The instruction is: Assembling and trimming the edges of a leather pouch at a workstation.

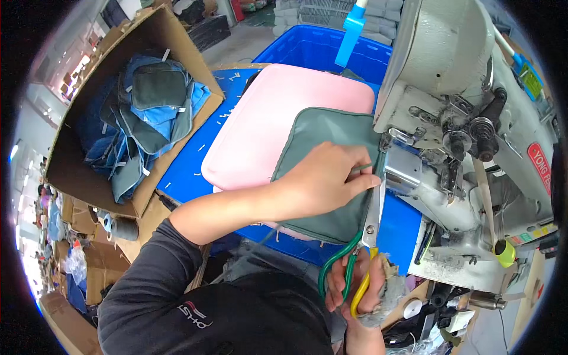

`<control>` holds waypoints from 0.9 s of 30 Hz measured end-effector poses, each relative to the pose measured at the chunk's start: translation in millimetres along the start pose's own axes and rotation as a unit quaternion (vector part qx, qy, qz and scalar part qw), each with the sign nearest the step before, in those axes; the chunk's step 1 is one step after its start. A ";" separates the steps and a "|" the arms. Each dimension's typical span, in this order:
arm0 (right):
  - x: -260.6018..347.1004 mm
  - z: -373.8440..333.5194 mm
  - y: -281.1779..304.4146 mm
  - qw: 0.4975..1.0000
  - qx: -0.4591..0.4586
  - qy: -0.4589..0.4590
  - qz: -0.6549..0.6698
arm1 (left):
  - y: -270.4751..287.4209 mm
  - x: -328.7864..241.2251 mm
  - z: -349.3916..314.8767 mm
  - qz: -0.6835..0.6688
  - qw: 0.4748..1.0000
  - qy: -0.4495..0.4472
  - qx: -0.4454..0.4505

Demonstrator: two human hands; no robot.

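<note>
My left hand (pixel 331 177) reaches across a dark green fabric piece (pixel 319 127) with rounded corners. Its fingers pinch a narrow dark green strip (pixel 361 167) beside the sewing machine (pixel 408 168). Wrapped round the green and yellow handles of a pair of scissors (pixel 371 228), my right hand (pixel 358 287) is low at the right, with grey fuzzy material around it. The scissor blades point up past my left fingertips, along the fabric's right edge. Whether they are cutting the strip cannot be made out. Beneath the fabric lies a pink padded panel (pixel 248 133).
A cardboard box (pixel 204 89) holding blue and dark green fabric pieces (pixel 158 87) stands at the left. Behind the blue work surface (pixel 180 171) is a blue plastic bin (pixel 296 44). Thread cones (pixel 124 228) sit at the lower left. The machine's bulk fills the right side.
</note>
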State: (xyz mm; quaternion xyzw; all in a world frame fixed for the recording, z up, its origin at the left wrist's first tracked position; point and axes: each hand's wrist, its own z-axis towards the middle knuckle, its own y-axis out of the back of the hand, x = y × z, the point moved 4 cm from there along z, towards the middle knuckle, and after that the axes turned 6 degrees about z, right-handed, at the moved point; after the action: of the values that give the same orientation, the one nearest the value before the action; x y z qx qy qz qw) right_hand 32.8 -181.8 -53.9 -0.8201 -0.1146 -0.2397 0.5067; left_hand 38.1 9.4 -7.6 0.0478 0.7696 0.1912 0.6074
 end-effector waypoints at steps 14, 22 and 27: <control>3.0 -3.3 -0.9 0.986 -0.092 0.081 -0.112 | 1.5 -35.0 -5.9 0.323 0.915 -0.186 -0.156; 0.3 -9.1 -4.3 0.990 -0.099 0.049 -0.090 | 5.3 -20.2 1.1 0.177 0.958 -0.191 -0.120; -0.1 -9.9 1.6 0.986 -0.130 0.045 -0.095 | 6.4 -19.2 3.1 0.171 0.961 -0.191 -0.102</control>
State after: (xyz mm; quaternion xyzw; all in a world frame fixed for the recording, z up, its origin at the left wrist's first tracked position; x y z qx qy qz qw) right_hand 30.6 -191.3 -51.4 -0.8528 -0.1371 -0.3360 0.3755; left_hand 45.0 10.2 11.7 0.1521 0.5959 0.3567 0.7032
